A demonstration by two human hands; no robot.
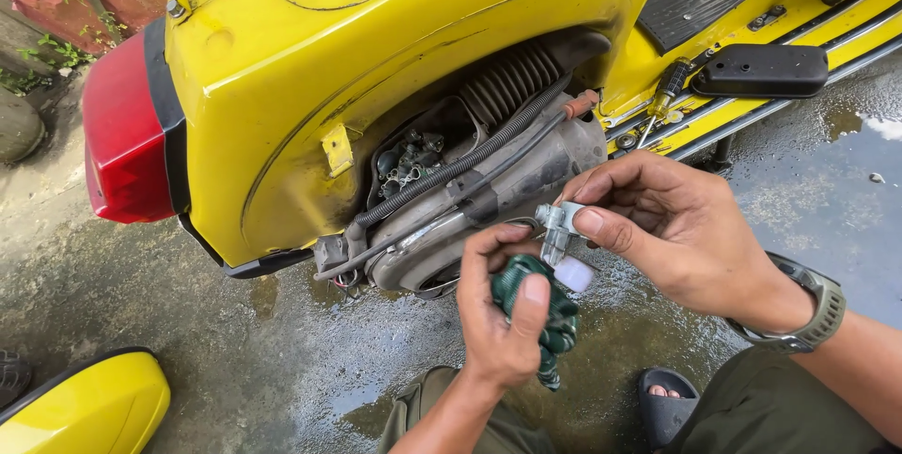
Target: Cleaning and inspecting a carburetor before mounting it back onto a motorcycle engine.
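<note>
My right hand (pixel 672 224) pinches a small grey metal part (pixel 558 226) between thumb and fingers, just in front of the open engine bay of a yellow scooter (pixel 310 87). My left hand (pixel 503 308) is closed around a bunched green cloth (pixel 556 318), right below the metal part. A small whitish piece (pixel 574 273) shows between the cloth and the part. A grey watch sits on my right wrist. The exposed engine (pixel 470 181), with black ribbed hoses and cables, lies directly behind both hands.
Wet concrete ground (pixel 282 341) spreads below. A detached yellow side panel (pixel 89 407) lies at the lower left. A screwdriver (pixel 662 101) rests on the scooter's footboard beside a black cover (pixel 761 70). The red tail light (pixel 127 134) is at the left. My sandalled foot (pixel 665 398) is at the bottom.
</note>
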